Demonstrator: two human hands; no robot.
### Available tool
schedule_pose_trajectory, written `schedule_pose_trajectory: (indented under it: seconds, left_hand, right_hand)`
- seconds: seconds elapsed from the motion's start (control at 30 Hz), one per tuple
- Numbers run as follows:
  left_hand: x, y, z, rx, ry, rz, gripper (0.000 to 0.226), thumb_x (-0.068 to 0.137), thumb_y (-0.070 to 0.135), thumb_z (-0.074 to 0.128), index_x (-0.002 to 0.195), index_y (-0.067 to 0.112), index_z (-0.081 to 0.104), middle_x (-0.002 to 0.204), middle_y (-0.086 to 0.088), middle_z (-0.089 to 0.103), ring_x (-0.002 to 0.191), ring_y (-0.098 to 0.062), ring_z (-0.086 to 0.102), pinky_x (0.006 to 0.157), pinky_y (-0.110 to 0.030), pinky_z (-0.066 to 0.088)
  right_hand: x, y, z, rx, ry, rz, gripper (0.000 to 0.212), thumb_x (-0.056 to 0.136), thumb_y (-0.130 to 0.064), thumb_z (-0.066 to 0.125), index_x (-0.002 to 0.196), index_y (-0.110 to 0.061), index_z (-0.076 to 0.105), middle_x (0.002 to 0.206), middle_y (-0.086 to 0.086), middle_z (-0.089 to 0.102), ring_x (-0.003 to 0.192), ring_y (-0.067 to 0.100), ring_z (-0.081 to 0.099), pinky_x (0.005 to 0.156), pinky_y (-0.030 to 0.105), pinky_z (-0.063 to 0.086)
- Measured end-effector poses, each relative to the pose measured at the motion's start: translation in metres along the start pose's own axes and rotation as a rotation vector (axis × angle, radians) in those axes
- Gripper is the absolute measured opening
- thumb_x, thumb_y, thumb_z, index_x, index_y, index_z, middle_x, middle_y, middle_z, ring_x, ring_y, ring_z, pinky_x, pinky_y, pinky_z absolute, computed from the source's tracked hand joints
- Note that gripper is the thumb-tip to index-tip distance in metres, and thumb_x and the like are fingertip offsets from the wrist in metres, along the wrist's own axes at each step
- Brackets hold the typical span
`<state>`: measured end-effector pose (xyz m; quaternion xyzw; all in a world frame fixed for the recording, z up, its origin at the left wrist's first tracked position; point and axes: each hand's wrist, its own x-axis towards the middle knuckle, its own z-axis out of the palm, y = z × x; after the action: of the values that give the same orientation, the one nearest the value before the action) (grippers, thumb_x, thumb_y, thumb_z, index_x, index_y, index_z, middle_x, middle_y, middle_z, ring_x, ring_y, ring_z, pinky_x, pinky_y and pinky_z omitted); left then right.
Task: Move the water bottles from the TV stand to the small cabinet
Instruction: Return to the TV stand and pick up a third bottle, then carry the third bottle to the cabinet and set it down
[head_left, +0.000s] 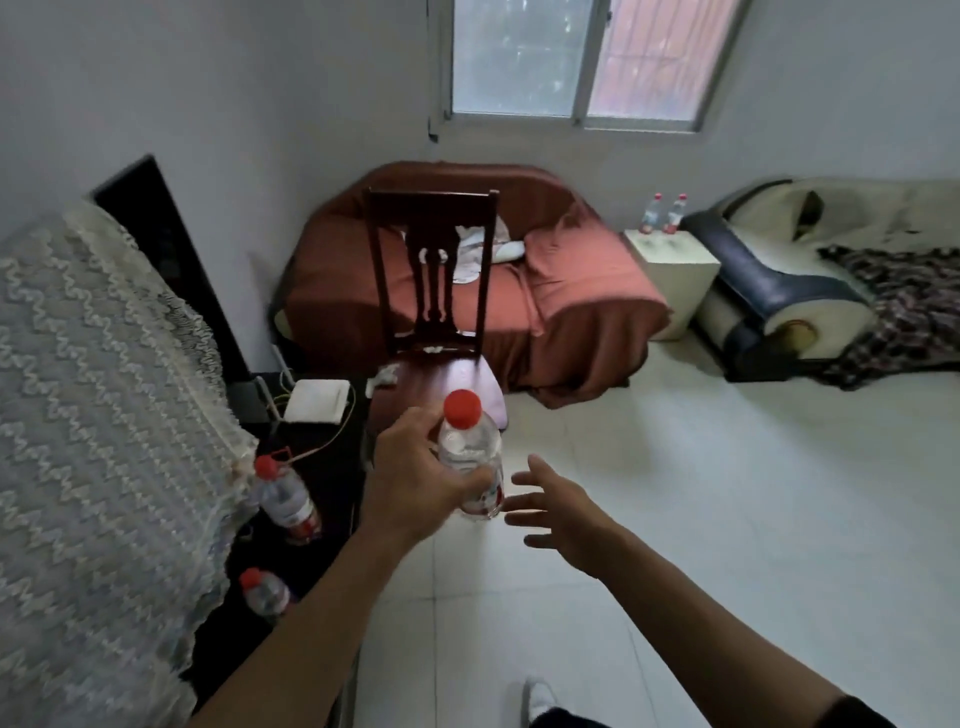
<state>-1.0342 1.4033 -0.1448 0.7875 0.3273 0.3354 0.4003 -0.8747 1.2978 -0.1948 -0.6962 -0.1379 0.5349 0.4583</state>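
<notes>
My left hand (415, 480) grips a clear water bottle (470, 452) with a red cap, held upright above the floor in front of me. Just right of the bottle, my right hand (558, 506) is spread open, fingers pointing toward it without touching. Two more red-capped bottles stand on the dark TV stand (322, 467) at the left: one (285, 499) near the lace cloth, another (265, 595) closer to me. Far across the room, the small white cabinet (680, 275) carries two bottles (662, 214) side by side.
A dark wooden chair (431, 291) stands just ahead, with a rust-covered armchair (519, 270) behind it. A lace-covered TV (93, 389) fills the left. A white router (317, 400) with cables lies on the stand. A sofa (810, 280) sits at right. White tiled floor (727, 493) lies open.
</notes>
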Motion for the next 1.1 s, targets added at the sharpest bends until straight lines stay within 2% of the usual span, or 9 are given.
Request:
schedule_pose_trajectory:
  seconds: [0.13,0.27,0.4,0.53,0.73,0.83,1.0,1.1]
  left_hand:
    - [-0.003,0.039,0.027,-0.043,-0.07,0.084,0.052,0.05,0.048,0.078,0.096,0.03,0.064,0.088,0.013,0.069,0.079,-0.005,0.069,0.071,-0.029,0.06]
    - [0.002,0.07,0.065,-0.019,-0.161,0.186,0.047,0.054,0.042,0.083,0.096,0.037,0.063,0.092,0.009,0.07,0.083,-0.01,0.07,0.073,-0.039,0.061]
    - [0.0,0.106,0.121,0.012,-0.228,0.236,0.054,0.056,0.048,0.083,0.104,0.029,0.066,0.097,0.009,0.07,0.087,-0.011,0.07,0.075,-0.041,0.062]
    - [-0.011,0.148,0.189,0.04,-0.262,0.245,0.054,0.055,0.048,0.082,0.102,0.025,0.068,0.095,0.009,0.071,0.085,-0.012,0.069,0.075,-0.041,0.062]
    - [-0.034,0.206,0.282,0.054,-0.353,0.332,0.053,0.056,0.052,0.08,0.102,0.03,0.064,0.095,0.009,0.07,0.086,-0.009,0.069,0.075,-0.038,0.061]
    - [-0.035,0.22,0.317,0.038,-0.411,0.343,0.058,0.058,0.052,0.08,0.106,0.022,0.066,0.096,0.005,0.07,0.087,-0.015,0.069,0.075,-0.04,0.062]
    - [-0.013,0.232,0.366,0.015,-0.462,0.366,0.052,0.059,0.04,0.083,0.104,0.021,0.067,0.095,0.004,0.069,0.086,-0.019,0.069,0.072,-0.043,0.061]
    - [0.007,0.235,0.394,0.002,-0.477,0.382,0.046,0.06,0.033,0.084,0.101,0.019,0.068,0.092,0.006,0.07,0.083,-0.013,0.068,0.071,-0.036,0.06]
  right_hand:
    - [-0.024,0.009,-0.041,0.086,0.043,0.007,0.054,0.099,-0.058,0.032,0.127,-0.017,0.055,0.114,0.011,0.07,0.111,0.028,0.063,0.101,0.049,0.044]
    - [-0.045,0.014,-0.091,0.161,0.059,-0.019,0.053,0.099,-0.058,0.031,0.124,-0.018,0.056,0.115,0.013,0.069,0.111,0.028,0.064,0.103,0.05,0.044]
    - [-0.062,0.033,-0.153,0.265,0.076,-0.041,0.054,0.098,-0.06,0.033,0.123,-0.018,0.057,0.116,0.013,0.069,0.111,0.029,0.064,0.101,0.049,0.046]
    - [-0.084,0.058,-0.227,0.345,0.092,-0.034,0.054,0.098,-0.059,0.034,0.123,-0.018,0.058,0.116,0.012,0.069,0.111,0.028,0.064,0.1,0.048,0.046]
    - [-0.118,0.095,-0.324,0.401,0.165,-0.02,0.054,0.098,-0.06,0.032,0.122,-0.02,0.059,0.118,0.009,0.068,0.113,0.027,0.062,0.102,0.049,0.044]
    - [-0.125,0.109,-0.359,0.444,0.182,-0.021,0.054,0.097,-0.062,0.033,0.121,-0.021,0.06,0.117,0.008,0.069,0.113,0.028,0.062,0.103,0.053,0.043]
    - [-0.123,0.115,-0.404,0.53,0.212,-0.012,0.055,0.096,-0.064,0.034,0.122,-0.023,0.06,0.119,0.005,0.069,0.111,0.03,0.064,0.1,0.055,0.046]
    - [-0.113,0.108,-0.429,0.558,0.221,0.006,0.057,0.096,-0.066,0.031,0.122,-0.024,0.06,0.117,0.005,0.07,0.109,0.032,0.066,0.096,0.055,0.049]
